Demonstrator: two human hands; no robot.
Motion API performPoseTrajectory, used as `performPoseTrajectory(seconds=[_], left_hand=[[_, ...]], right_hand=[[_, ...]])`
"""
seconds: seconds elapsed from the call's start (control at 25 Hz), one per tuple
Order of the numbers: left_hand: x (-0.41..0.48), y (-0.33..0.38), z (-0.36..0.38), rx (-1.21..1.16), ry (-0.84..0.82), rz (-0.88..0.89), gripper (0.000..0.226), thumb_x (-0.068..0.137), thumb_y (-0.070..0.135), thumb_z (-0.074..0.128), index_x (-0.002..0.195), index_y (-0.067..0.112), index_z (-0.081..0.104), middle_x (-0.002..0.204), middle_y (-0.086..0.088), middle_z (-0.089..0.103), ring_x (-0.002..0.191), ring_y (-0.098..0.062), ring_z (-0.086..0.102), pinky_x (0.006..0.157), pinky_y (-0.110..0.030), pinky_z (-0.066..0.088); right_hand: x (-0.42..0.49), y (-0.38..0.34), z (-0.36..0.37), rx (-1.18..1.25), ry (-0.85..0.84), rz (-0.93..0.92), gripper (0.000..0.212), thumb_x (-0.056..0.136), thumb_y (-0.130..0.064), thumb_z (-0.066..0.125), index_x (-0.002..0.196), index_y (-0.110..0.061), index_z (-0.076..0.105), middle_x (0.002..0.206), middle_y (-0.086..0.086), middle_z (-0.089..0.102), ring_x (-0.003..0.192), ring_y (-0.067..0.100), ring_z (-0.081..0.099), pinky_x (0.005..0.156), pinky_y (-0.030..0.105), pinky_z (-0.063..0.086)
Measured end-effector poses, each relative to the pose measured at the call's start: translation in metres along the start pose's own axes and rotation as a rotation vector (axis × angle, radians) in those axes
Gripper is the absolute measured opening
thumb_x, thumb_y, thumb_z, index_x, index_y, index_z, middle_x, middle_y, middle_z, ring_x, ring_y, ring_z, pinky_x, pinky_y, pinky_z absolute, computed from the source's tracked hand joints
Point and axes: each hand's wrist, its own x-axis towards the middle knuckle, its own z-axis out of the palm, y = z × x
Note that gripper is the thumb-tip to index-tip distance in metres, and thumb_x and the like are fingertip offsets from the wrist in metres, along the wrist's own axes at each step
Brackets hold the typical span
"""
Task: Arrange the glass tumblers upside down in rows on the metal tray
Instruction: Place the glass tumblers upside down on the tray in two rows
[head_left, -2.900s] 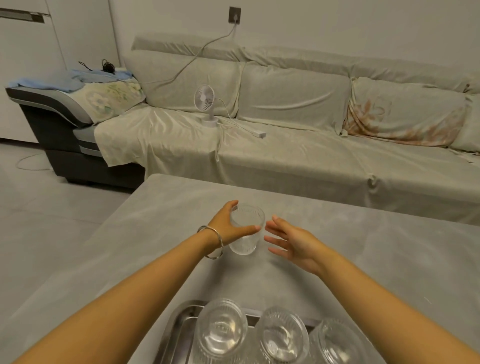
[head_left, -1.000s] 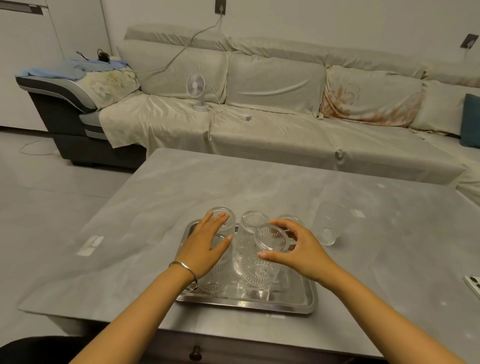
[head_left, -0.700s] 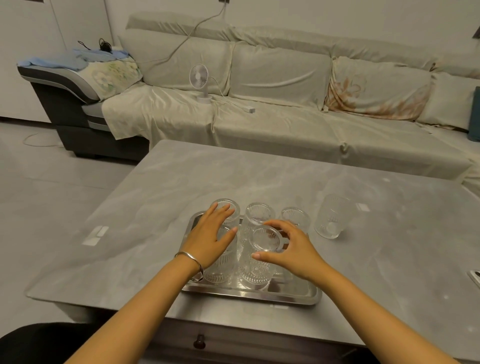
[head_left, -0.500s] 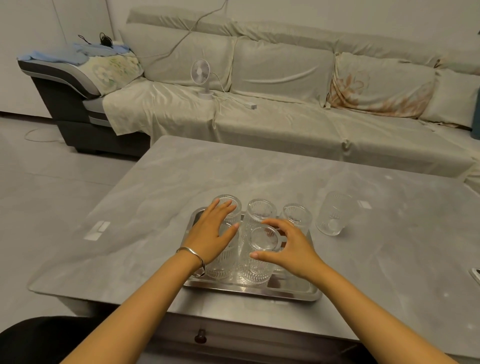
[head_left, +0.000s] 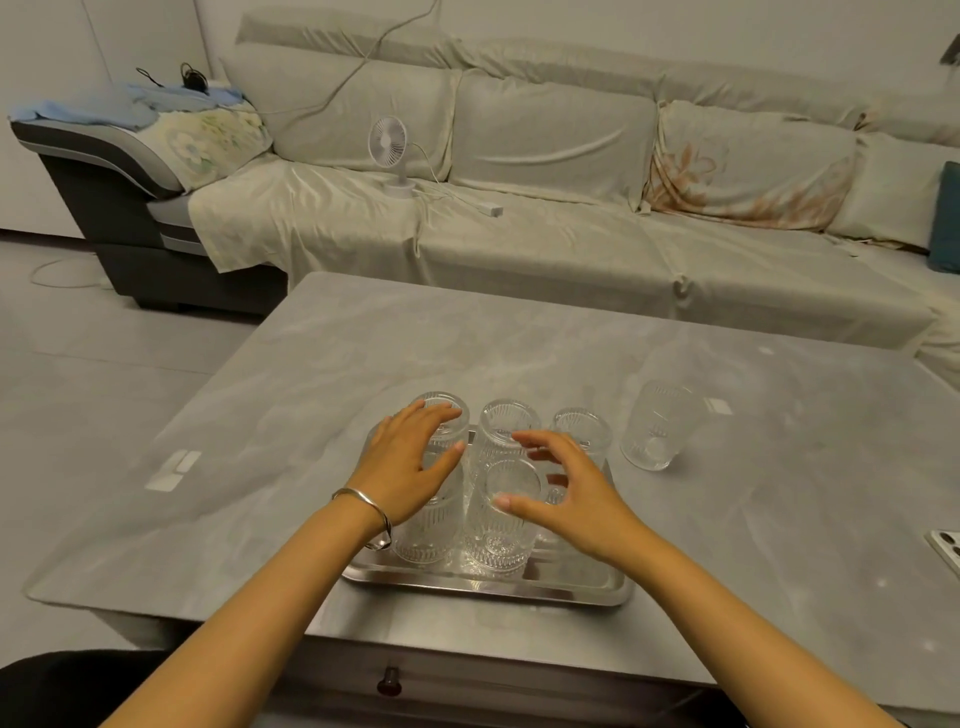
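Our left hand lies flat, fingers spread, across the front-left tumbler on the metal tray; its fingertips reach the upturned base of the rear-left tumbler. The grip there is loose, a palm resting on glass rather than a clench. Our right hand curls open beside the front-middle tumbler, thumb touching its rim, the other fingers spread and apart from the glass, so this grip is released. A thin metal bangle circles the left wrist.

Five ribbed tumblers stand upside down on the tray: three in the back row, including the rear-middle tumbler and the rear-right tumbler, and two in front. A sixth tumbler stands off the tray on the grey surface, to the right, mouth up. We can read no writing, brand or label on the glasses or tray; pale tape marks on the surface are blank. Beyond, a small white fan sits on the covered sofa.
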Motion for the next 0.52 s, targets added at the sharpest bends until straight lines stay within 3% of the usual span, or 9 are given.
performPoseTrajectory(seconds=[0.12, 0.24, 0.36, 0.52], left_hand=[[0.015, 0.015, -0.004, -0.067, 0.03, 0.038, 0.04, 0.091, 0.034, 0.048, 0.129, 0.022, 0.048, 0.137, 0.001, 0.05, 0.13, -0.016, 0.039, 0.105, -0.026, 0.028], [0.039, 0.035, 0.002, -0.08, -0.007, 0.066, 0.04, 0.091, 0.035, 0.047, 0.129, 0.022, 0.046, 0.137, 0.0, 0.049, 0.129, -0.016, 0.039, 0.102, -0.026, 0.029], [0.066, 0.057, 0.015, -0.09, -0.065, 0.086, 0.041, 0.092, 0.035, 0.046, 0.13, 0.023, 0.044, 0.139, -0.001, 0.048, 0.13, -0.018, 0.039, 0.104, -0.03, 0.032], [0.099, 0.079, 0.037, -0.126, -0.152, 0.083, 0.041, 0.091, 0.034, 0.048, 0.13, 0.021, 0.045, 0.14, -0.002, 0.047, 0.129, -0.019, 0.042, 0.101, -0.027, 0.032]], right_hand=[[0.004, -0.007, -0.034, 0.042, 0.127, -0.054, 0.045, 0.074, -0.036, 0.075, 0.114, -0.039, 0.055, 0.122, -0.014, 0.055, 0.111, -0.004, 0.053, 0.09, 0.015, 0.046], [0.008, 0.001, -0.075, 0.062, 0.268, -0.022, 0.039, 0.077, -0.027, 0.074, 0.114, -0.027, 0.06, 0.123, -0.005, 0.059, 0.113, 0.008, 0.056, 0.094, 0.025, 0.048], [0.011, 0.023, -0.112, 0.02, 0.39, 0.07, 0.045, 0.077, -0.027, 0.074, 0.118, -0.028, 0.055, 0.131, 0.002, 0.053, 0.115, 0.013, 0.052, 0.093, 0.027, 0.043], [0.023, 0.059, -0.142, -0.031, 0.418, 0.244, 0.065, 0.075, -0.035, 0.075, 0.132, -0.026, 0.045, 0.145, 0.001, 0.037, 0.127, 0.017, 0.041, 0.098, 0.03, 0.037]])
